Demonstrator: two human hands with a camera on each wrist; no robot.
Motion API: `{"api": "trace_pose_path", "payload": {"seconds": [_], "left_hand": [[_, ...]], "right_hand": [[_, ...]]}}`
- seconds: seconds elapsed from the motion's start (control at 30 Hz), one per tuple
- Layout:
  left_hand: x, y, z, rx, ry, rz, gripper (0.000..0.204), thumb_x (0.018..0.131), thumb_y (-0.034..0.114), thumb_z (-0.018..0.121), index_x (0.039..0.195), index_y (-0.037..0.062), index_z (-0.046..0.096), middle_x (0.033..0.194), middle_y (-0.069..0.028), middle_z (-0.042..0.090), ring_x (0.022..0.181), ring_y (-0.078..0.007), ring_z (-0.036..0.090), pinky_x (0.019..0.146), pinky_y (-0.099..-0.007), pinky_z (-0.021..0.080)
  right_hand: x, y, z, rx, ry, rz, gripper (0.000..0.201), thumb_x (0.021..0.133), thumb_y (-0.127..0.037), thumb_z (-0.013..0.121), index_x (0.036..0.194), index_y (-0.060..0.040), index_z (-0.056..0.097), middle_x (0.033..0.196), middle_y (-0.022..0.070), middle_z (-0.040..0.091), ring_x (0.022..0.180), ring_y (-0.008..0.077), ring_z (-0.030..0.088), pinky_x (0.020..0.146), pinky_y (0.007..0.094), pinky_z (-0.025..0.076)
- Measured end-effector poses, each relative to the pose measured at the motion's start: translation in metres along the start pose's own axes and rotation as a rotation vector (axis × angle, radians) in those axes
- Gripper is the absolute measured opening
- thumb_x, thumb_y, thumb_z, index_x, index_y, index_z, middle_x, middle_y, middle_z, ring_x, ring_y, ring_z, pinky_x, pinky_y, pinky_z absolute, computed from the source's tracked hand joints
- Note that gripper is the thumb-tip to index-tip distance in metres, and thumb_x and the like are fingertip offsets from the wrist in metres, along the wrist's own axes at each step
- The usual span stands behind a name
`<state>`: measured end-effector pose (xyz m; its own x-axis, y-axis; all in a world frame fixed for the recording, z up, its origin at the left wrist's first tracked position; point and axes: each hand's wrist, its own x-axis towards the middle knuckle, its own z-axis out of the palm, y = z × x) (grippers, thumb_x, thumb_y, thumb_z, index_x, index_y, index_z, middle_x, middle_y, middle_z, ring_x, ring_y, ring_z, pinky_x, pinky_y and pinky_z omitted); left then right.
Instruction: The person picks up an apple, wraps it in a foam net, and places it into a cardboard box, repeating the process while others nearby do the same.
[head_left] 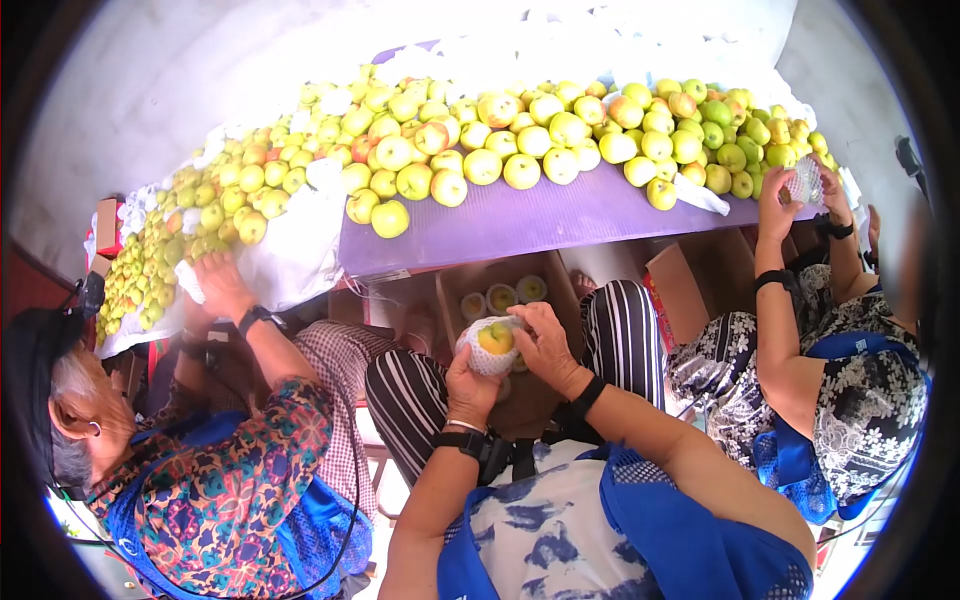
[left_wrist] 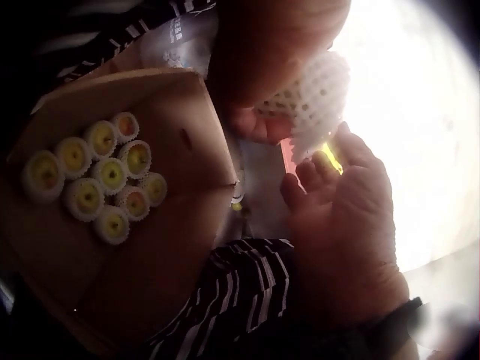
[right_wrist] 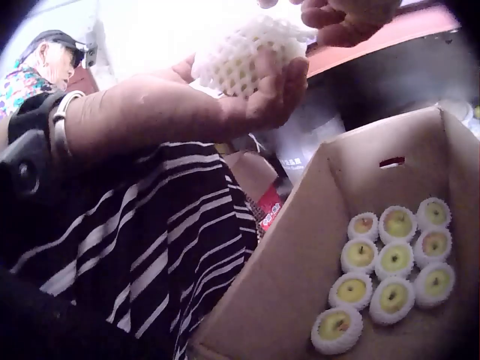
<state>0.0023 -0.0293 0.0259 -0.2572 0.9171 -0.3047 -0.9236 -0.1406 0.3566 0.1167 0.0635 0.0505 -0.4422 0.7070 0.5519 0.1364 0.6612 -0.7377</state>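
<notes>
My left hand (head_left: 472, 388) (left_wrist: 281, 56) (right_wrist: 259, 97) grips a yellow-green apple (head_left: 495, 338) in a white foam net (head_left: 478, 358) (left_wrist: 322, 94) (right_wrist: 236, 56), its fingers curled round the lower side. At the net's open upper edge is my right hand (head_left: 545, 345) (left_wrist: 341, 217) (right_wrist: 349, 19), its fingers loosely bent beside the apple; whether they touch the net is hard to tell. Below both hands stands a cardboard box (head_left: 560, 285) (left_wrist: 161, 247) (right_wrist: 274, 277) with several netted apples (head_left: 502, 297) (left_wrist: 112, 174) (right_wrist: 395, 257) standing in rows.
Loose apples (head_left: 520, 171) are heaped along a purple-covered table (head_left: 450, 232) in front. A person in a patterned shirt (head_left: 225, 440) sits at the left, reaching into the heap. Another person (head_left: 860, 400) at the right holds a white net. Cardboard flaps (head_left: 678, 290) stand right of the box.
</notes>
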Motion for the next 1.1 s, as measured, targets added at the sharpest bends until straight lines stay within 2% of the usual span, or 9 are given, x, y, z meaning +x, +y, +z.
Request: {"api": "trace_pose_path", "payload": {"seconds": [0.13,0.23,0.4,0.5,0.53,0.6,0.7,1.03,1.1], "left_hand": [[0.004,-0.003,-0.007,0.099,-0.033,-0.006,0.039,0.084,0.028,0.045,0.118,0.0105,0.043,0.118,-0.0082,0.049,0.109,-0.0264,0.047,0.09,-0.0452,0.037],[0.003,-0.004,-0.004,0.184,0.049,-0.026,0.036,0.085,0.025,0.043,0.118,0.0091,0.043,0.117,-0.0097,0.05,0.107,-0.0259,0.048,0.092,-0.0434,0.037],[0.004,-0.006,-0.005,0.269,0.033,-0.016,0.033,0.087,0.025,0.042,0.112,0.0033,0.047,0.111,-0.0107,0.053,0.104,-0.0255,0.05,0.091,-0.0378,0.038],[0.006,-0.007,-0.013,0.249,0.016,-0.008,0.034,0.088,0.026,0.04,0.11,0.0021,0.049,0.111,-0.0109,0.054,0.104,-0.0256,0.05,0.091,-0.0372,0.038],[0.004,-0.006,-0.009,0.248,0.016,-0.008,0.034,0.088,0.026,0.04,0.11,0.0021,0.049,0.111,-0.0109,0.054,0.104,-0.0256,0.05,0.091,-0.0372,0.038],[0.002,-0.004,-0.001,0.112,0.036,-0.039,0.037,0.089,0.03,0.036,0.111,0.003,0.049,0.113,-0.0112,0.053,0.104,-0.0266,0.05,0.092,-0.0388,0.037],[0.005,-0.003,-0.009,0.013,0.106,-0.07,0.041,0.089,0.034,0.032,0.11,0.0037,0.05,0.113,-0.0112,0.053,0.104,-0.0277,0.05,0.093,-0.0404,0.036],[0.007,-0.01,-0.004,-0.048,0.121,-0.129,0.039,0.085,0.033,0.031,0.109,0.0084,0.052,0.111,-0.0104,0.054,0.105,-0.0283,0.05,0.092,-0.0431,0.038],[0.012,-0.015,-0.013,-0.07,0.098,-0.108,0.039,0.085,0.034,0.033,0.109,0.0095,0.052,0.111,-0.0097,0.055,0.105,-0.028,0.05,0.092,-0.0431,0.038]], "right_hand": [[0.002,0.005,0.0,-0.04,0.02,-0.051,0.023,0.071,-0.005,0.057,0.095,-0.0036,0.056,0.083,0.0146,0.05,0.071,0.0297,0.052,0.069,0.0342,0.043],[-0.001,0.011,0.002,0.111,-0.114,-0.011,0.016,0.077,-0.005,0.053,0.091,-0.0016,0.058,0.079,0.0121,0.054,0.067,0.0227,0.053,0.067,0.0284,0.044],[-0.004,0.022,0.008,0.482,-0.198,0.642,0.018,0.083,-0.013,0.049,0.076,0.0005,0.057,0.065,0.0026,0.053,0.061,0.0096,0.05,0.06,0.024,0.042],[-0.001,0.016,0.01,0.752,-0.133,0.863,0.023,0.084,-0.016,0.047,0.071,0.0004,0.056,0.063,-0.0004,0.05,0.061,0.0067,0.046,0.057,0.0237,0.041],[-0.003,0.019,0.012,0.752,-0.133,0.862,0.023,0.084,-0.016,0.047,0.071,0.0004,0.056,0.063,-0.0004,0.05,0.061,0.0067,0.046,0.057,0.0237,0.041],[-0.008,0.029,0.017,0.238,-0.199,0.56,0.023,0.081,-0.019,0.05,0.072,0.002,0.055,0.06,0.0125,0.052,0.058,0.0147,0.05,0.056,0.0308,0.041],[-0.012,0.025,0.019,0.113,-0.196,0.476,0.026,0.081,-0.02,0.049,0.07,0.0026,0.054,0.059,0.0131,0.052,0.057,0.0144,0.049,0.056,0.0312,0.041],[-0.024,0.041,0.038,0.319,0.013,0.677,0.023,0.08,-0.017,0.048,0.071,0.0029,0.055,0.062,0.0125,0.054,0.057,0.0151,0.05,0.057,0.031,0.041],[-0.029,0.049,0.039,0.325,-0.008,0.635,0.022,0.084,-0.018,0.049,0.074,0.0,0.056,0.062,-0.0002,0.05,0.06,0.0054,0.044,0.053,0.0231,0.039]]}}
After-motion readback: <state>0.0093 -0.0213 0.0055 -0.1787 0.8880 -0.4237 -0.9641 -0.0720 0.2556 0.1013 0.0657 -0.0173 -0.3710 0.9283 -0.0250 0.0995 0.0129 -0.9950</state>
